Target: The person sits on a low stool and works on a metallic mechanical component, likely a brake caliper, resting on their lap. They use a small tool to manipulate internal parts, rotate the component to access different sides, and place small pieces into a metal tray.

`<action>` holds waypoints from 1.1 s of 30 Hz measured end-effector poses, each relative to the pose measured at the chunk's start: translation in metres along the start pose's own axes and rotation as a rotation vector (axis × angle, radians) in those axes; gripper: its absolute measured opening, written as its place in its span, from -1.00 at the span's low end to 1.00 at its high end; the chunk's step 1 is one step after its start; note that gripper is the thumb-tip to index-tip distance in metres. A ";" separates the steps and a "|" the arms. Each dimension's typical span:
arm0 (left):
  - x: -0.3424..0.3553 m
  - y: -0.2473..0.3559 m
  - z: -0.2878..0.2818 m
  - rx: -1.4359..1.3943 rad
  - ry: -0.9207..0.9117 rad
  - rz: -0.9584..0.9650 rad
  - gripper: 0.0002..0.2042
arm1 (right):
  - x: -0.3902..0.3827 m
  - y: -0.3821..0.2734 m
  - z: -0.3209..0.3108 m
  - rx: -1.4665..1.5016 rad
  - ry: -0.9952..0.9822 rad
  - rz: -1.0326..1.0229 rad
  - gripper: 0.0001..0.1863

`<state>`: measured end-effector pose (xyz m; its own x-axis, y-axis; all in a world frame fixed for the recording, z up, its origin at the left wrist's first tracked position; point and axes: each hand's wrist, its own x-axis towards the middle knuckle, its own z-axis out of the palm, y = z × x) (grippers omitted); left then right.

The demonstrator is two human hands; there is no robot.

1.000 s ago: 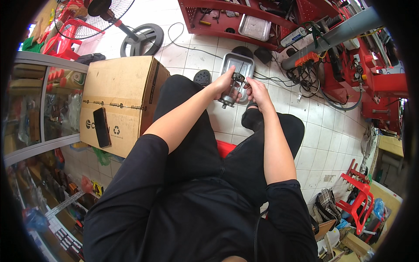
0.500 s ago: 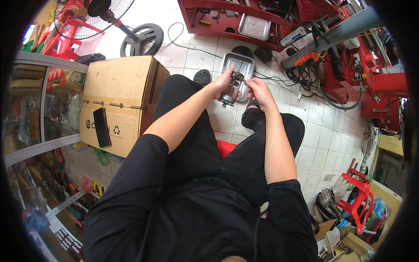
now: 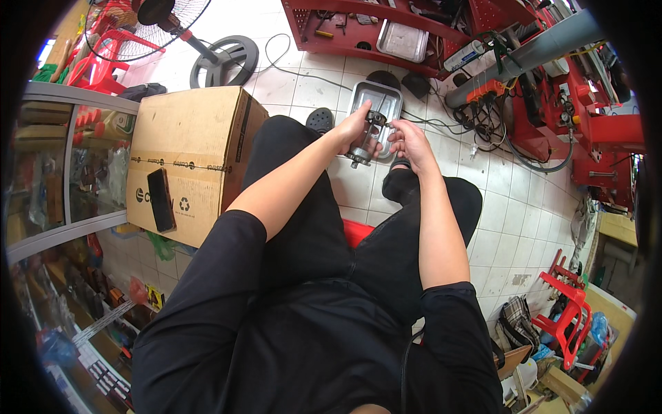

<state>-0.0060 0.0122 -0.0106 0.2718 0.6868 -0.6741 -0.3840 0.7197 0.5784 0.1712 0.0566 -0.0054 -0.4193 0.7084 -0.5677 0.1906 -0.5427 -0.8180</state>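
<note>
My left hand (image 3: 352, 130) is closed round a grey metal cylindrical machine part (image 3: 360, 152), thumb along its far side. The part has a dark far end and a short stub at its near end, and it is held tilted over the floor between my knees. Close by its right side is my right hand (image 3: 412, 143), with thumb and forefinger pinched near the dark end and the other fingers curled. What the pinch holds, if anything, is too small to make out. Behind and below the part lies a silver metal tray (image 3: 397, 103) on the floor.
At left stands a cardboard box (image 3: 196, 127) with a phone (image 3: 161, 200) on top, beside a glass cabinet (image 3: 100, 162). A fan base (image 3: 224, 63) is beyond it. A red tool shelf (image 3: 345, 48) stands ahead; cables (image 3: 483, 127) and red machinery (image 3: 586, 131) lie right.
My right hand has shifted slightly, its fingertips drawing a little away from the part's side and up toward the dark end. My left hand and the part stay almost still.
</note>
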 end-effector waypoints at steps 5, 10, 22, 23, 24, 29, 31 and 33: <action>0.000 -0.002 0.004 0.005 0.003 0.038 -0.32 | 0.012 0.014 -0.009 -0.044 -0.084 -0.031 -0.66; -0.002 -0.001 0.005 -0.006 0.023 0.064 -0.32 | 0.004 0.008 0.002 0.056 0.000 -0.163 -0.65; 0.001 -0.003 0.003 -0.012 0.007 0.046 -0.33 | 0.006 0.012 0.000 0.062 -0.010 -0.107 -0.62; 0.000 -0.002 0.003 -0.004 0.015 0.037 -0.33 | 0.004 0.011 0.002 0.091 0.002 -0.088 -0.65; 0.000 -0.001 0.003 0.005 0.021 0.030 -0.33 | 0.002 0.009 0.003 0.120 0.016 -0.071 -0.67; 0.008 -0.006 -0.002 0.044 0.041 0.046 -0.31 | 0.003 0.005 0.005 0.116 -0.070 0.040 -0.82; 0.006 -0.006 -0.001 0.029 0.018 0.019 -0.29 | 0.010 0.015 0.002 0.082 -0.085 -0.026 -0.84; 0.000 -0.003 0.005 -0.020 -0.005 0.001 -0.34 | 0.014 0.021 -0.003 0.128 -0.057 -0.060 -0.82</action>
<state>-0.0004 0.0105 -0.0095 0.2755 0.6882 -0.6711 -0.4015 0.7167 0.5702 0.1717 0.0569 -0.0308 -0.4773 0.7163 -0.5090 0.0508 -0.5558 -0.8298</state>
